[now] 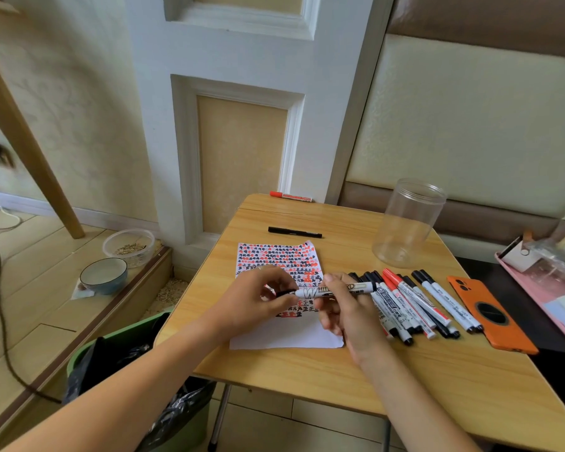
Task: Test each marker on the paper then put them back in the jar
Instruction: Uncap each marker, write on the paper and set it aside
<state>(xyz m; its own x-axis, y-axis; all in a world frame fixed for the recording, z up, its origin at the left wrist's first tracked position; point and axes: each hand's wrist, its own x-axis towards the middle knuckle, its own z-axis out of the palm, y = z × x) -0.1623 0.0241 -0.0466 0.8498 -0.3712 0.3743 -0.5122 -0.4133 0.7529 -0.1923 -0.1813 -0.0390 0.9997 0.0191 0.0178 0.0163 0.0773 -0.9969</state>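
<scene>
From the head camera, both hands hold one whiteboard marker (331, 289) level above the paper (284, 334). The left hand (252, 298) has its grip pinched on the black cap end, and the right hand (346, 308) wraps the white barrel, a hold that suits pulling the cap off or pushing it on. The sheet's upper part is dense with red and black marks. Smooth plastic markers (415, 305) lie fanned on the wood-grain worktop (307, 370), near the clear, empty jar (408, 223).
</scene>
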